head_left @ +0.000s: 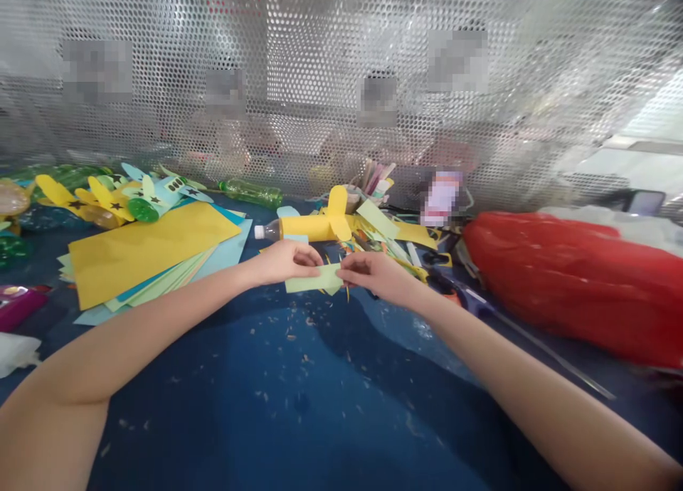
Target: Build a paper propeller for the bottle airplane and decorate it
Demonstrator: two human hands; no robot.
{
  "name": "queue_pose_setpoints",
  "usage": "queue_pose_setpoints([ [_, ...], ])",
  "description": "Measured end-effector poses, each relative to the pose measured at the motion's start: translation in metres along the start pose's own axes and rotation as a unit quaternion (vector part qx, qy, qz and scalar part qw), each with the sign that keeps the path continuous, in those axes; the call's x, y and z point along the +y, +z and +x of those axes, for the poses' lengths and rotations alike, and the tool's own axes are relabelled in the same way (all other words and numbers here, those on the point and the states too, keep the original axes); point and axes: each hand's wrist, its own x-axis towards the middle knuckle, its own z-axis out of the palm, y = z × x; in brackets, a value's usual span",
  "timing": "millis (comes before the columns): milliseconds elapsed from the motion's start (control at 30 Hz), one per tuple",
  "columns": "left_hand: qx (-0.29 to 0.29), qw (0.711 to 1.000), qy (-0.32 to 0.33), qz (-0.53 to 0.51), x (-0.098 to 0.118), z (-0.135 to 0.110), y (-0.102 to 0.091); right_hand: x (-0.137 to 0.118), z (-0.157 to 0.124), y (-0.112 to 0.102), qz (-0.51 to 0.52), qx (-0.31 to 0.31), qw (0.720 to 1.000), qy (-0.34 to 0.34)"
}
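Note:
Both hands pinch a small strip of pale green paper (312,280) above the blue table. My left hand (284,261) grips its upper edge near the middle, fingers closed. At its right end my right hand (373,272) is closed on it, and a corner of the paper hangs lower there. Just beyond lies a plastic bottle wrapped in yellow paper (306,228), on its side, white cap to the left, with yellow paper wings standing up at its right end. Cut paper scraps (398,247) are heaped to the right of the bottle.
A stack of coloured paper sheets (154,249) lies left, with decorated bottle planes (154,196) behind it. A green bottle (250,192) lies near the perforated metal screen (314,57). On the right are scissors (464,295) and a red plastic bag (570,284). Small shreds dot the blue table (256,420).

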Motion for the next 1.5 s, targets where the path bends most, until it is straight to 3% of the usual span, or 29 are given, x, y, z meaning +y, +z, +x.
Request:
queue_pose_setpoints([
  [67,0.044,0.999,0.013,0.028,-0.001,-0.001,-0.011,0.006,0.004,-0.005,0.03,0.037,0.999,0.004],
  [133,0.132,0.988,0.016,0.076,-0.006,0.001,-0.029,0.01,0.007,-0.013,0.057,0.08,0.995,0.007],
  [233,0.27,0.932,0.016,0.24,-0.022,0.007,-0.057,0.011,0.013,-0.025,0.092,0.135,0.987,0.014],
  [267,0.285,0.915,0.001,0.285,-0.029,0.01,-0.064,0.011,0.015,-0.029,0.104,0.154,0.983,0.019],
  [367,0.232,0.928,-0.06,0.286,-0.048,0.016,-0.072,0.005,0.022,-0.037,0.118,0.202,0.972,0.026],
  [500,0.183,0.947,-0.009,0.263,-0.061,0.016,-0.061,-0.008,0.035,-0.045,0.068,0.223,0.973,0.003],
  [733,0.195,0.952,0.136,0.192,-0.068,0.007,-0.031,-0.031,0.059,-0.036,0.029,0.212,0.977,-0.011],
  [967,0.212,0.951,0.116,0.194,-0.067,-0.002,-0.023,-0.029,0.073,-0.018,-0.088,0.204,0.975,0.012],
  [1500,0.178,0.937,0.122,0.274,-0.061,-0.005,-0.022,-0.018,0.071,-0.014,-0.222,0.199,0.955,0.002],
])
